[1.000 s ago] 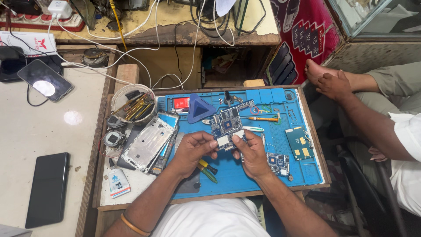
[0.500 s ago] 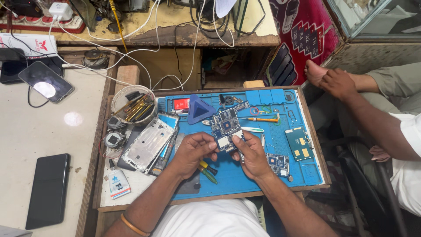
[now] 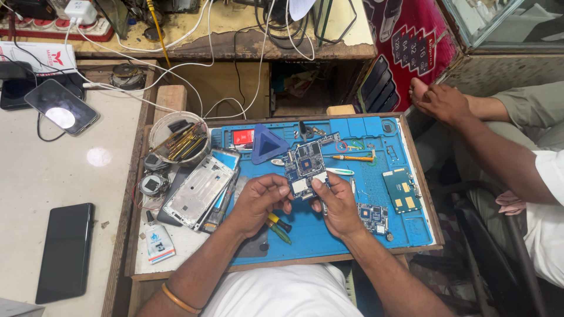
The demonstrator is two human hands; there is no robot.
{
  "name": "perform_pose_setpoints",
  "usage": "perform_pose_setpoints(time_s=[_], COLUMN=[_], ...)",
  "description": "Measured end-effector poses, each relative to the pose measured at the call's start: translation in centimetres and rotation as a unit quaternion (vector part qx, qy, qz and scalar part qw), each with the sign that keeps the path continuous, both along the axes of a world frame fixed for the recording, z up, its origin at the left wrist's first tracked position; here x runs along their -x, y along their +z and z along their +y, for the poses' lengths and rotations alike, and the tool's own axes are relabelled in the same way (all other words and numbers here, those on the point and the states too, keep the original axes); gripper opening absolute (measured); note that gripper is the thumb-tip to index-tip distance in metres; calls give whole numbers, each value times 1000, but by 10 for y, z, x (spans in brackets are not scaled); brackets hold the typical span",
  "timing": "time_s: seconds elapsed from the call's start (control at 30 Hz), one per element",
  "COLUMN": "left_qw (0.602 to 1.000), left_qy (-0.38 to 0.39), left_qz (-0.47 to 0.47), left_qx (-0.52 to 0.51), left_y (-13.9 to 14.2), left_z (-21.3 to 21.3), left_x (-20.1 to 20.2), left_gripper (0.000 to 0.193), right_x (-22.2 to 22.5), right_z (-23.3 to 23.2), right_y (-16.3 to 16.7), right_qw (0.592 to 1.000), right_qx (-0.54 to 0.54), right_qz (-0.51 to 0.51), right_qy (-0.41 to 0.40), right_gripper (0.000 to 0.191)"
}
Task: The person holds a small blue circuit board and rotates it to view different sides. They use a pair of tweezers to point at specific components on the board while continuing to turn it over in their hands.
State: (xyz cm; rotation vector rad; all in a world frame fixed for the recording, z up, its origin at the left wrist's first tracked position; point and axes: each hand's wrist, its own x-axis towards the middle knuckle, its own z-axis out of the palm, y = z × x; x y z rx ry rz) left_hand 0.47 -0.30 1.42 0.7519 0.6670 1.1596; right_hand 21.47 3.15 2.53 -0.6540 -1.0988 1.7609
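Observation:
Both of my hands hold a blue phone circuit board [image 3: 305, 165] over the blue work mat [image 3: 320, 232]. My left hand [image 3: 257, 202] pinches the board's lower left edge with thumb and fingers. My right hand [image 3: 339, 202] grips its lower right edge, thumb on the board's face. A silver phone frame [image 3: 198, 191] lies left of my left hand. A yellow and a green screwdriver [image 3: 279, 228] lie on the mat under my left wrist.
Two more circuit boards [image 3: 401, 191] [image 3: 374, 217] lie on the mat's right side, an orange-handled tool [image 3: 351, 158] and a blue triangular pick [image 3: 267, 145] further back. A round bowl of tools [image 3: 178, 138] stands back left. Another person's arm [image 3: 499, 158] reaches in at right. A black phone [image 3: 66, 250] lies on the left table.
My hands and the board stay nearly in place, with small finger shifts. The other person's hand at the right has moved slightly.

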Motion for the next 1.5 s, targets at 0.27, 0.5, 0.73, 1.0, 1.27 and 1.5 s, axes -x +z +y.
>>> perform_pose_setpoints(time_s=[0.27, 0.5, 0.73, 1.0, 1.27, 1.5], left_qw=[1000, 1000, 1000, 1000, 1000, 1000], left_qy=[-7, -10, -10, -7, -11, -8], left_qz=[5, 5, 5, -19, -18, -26], left_qx=[-10, -10, -9, -7, -7, -6], left_y=[-1, -1, -1, 1, -3, -5], left_z=[1, 0, 0, 0, -1, 0], left_x=[0, 1, 1, 1, 1, 2], left_gripper=[16, 16, 16, 17, 16, 17], right_x=[0, 1, 1, 0, -1, -2], right_z=[-1, -1, -1, -1, -2, -1], right_y=[-1, -3, -3, -3, -4, -4], right_qw=[1000, 1000, 1000, 1000, 1000, 1000], right_qx=[-13, -12, -10, -14, -10, 4], right_qz=[-23, -17, -20, -26, -27, -14], right_qy=[-10, -16, -16, -9, 8, 22], right_gripper=[23, 23, 24, 24, 25, 25])
